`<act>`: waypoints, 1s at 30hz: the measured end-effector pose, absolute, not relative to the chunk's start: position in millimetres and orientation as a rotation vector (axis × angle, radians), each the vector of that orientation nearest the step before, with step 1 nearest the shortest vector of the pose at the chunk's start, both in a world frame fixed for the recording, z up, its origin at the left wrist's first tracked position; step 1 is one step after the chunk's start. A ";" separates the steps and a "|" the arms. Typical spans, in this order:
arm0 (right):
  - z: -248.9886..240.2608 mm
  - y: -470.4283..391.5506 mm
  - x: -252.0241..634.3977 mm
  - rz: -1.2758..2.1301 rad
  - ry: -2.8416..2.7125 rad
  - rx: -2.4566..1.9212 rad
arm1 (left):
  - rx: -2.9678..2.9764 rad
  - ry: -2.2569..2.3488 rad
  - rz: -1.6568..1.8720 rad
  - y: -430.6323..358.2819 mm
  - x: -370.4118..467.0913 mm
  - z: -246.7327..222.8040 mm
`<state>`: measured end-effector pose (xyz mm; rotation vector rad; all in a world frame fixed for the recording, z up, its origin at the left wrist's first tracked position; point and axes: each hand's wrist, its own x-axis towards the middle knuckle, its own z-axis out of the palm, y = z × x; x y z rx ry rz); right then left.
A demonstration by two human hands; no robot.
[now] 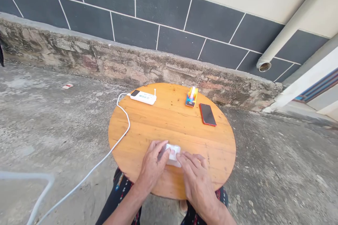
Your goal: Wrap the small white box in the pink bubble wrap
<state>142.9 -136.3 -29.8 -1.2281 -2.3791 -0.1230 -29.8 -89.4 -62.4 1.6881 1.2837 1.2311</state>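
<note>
A small white box point(173, 152) rests on the near half of the round wooden table point(158, 126). It looks somewhat blurred, and I cannot make out exactly what kind of box it is. My left hand point(155, 160) grips it from the left, with the thumb over its top. From the right, my right hand point(194, 168) holds it with the fingertips against its side and top edge. Parts of both its sides are hidden behind my fingers.
Toward the back left lies a white device point(144, 97) with a white cable point(128, 119) trailing off the table. A tape dispenser point(191, 97) stands at the back right, near a red-edged phone point(207, 114). Beyond is a stone-based wall point(126, 65).
</note>
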 end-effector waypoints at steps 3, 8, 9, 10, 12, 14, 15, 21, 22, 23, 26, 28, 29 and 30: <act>-53.4 -152.0 151.8 -0.016 -2.078 -1.352 | 1.646 1.272 1.263 -91.7 -32.5 -62.7; -89.9 -166.1 158.1 0.078 -1.791 -1.466 | 1.496 1.310 1.444 -94.8 -37.6 -68.3; -93.1 -166.2 157.8 0.084 -1.786 -1.468 | 1.481 1.311 1.457 -95.2 -38.2 -69.9; -94.6 -165.5 157.4 0.086 -1.788 -1.468 | 1.475 1.306 1.458 -95.5 -38.8 -71.0; -94.0 -163.5 156.5 0.084 -1.803 -1.463 | 1.485 1.292 1.445 -96.1 -40.3 -71.4; -90.8 -162.0 156.1 0.090 -1.822 -1.453 | 1.502 1.303 1.419 -97.1 -42.7 -68.6; -88.9 -161.8 156.0 0.099 -1.828 -1.449 | 1.518 1.320 1.406 -98.1 -44.5 -66.4; -77.7 -159.4 151.3 0.152 -1.824 -1.476 | 1.737 1.415 1.249 -112.5 -54.4 -56.6; -75.6 -157.6 149.1 0.163 -1.824 -1.481 | 1.754 1.419 1.218 -115.3 -53.8 -56.8; -73.4 -155.4 146.6 0.180 -1.827 -1.485 | 1.762 1.415 1.194 -117.6 -52.2 -57.4; -68.1 -147.7 137.7 0.222 -1.845 -1.471 | 1.760 1.373 1.171 -120.6 -43.6 -61.1; -66.8 -143.1 131.9 0.216 -1.837 -1.455 | 1.753 1.370 1.194 -119.7 -37.2 -64.3; -67.0 -141.2 129.4 0.205 -1.824 -1.449 | 1.753 1.381 1.211 -118.9 -34.5 -65.8; -67.6 -139.6 127.2 0.192 -1.811 -1.445 | 1.755 1.395 1.225 -118.0 -32.5 -67.1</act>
